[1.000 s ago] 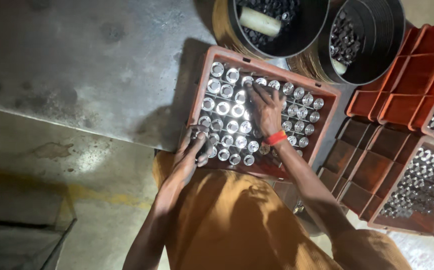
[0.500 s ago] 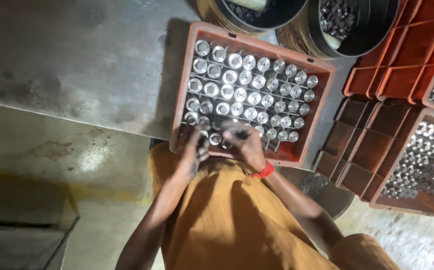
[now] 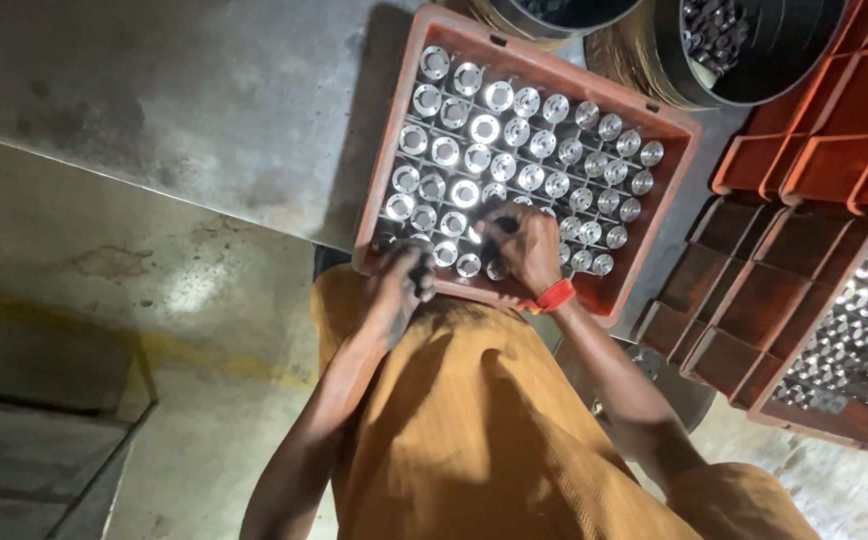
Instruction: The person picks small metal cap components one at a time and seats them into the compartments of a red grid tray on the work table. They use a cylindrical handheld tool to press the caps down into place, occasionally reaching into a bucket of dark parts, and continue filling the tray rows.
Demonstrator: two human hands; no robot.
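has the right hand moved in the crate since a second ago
Yes. The right hand has come back from the middle rows of the orange crate to its near edge, beside the left hand.

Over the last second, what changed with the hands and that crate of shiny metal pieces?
The right hand drew back from the crate's middle to its near rows, beside the left hand, which stayed at the near edge. The red crate and its upright metal cylinders stayed put.
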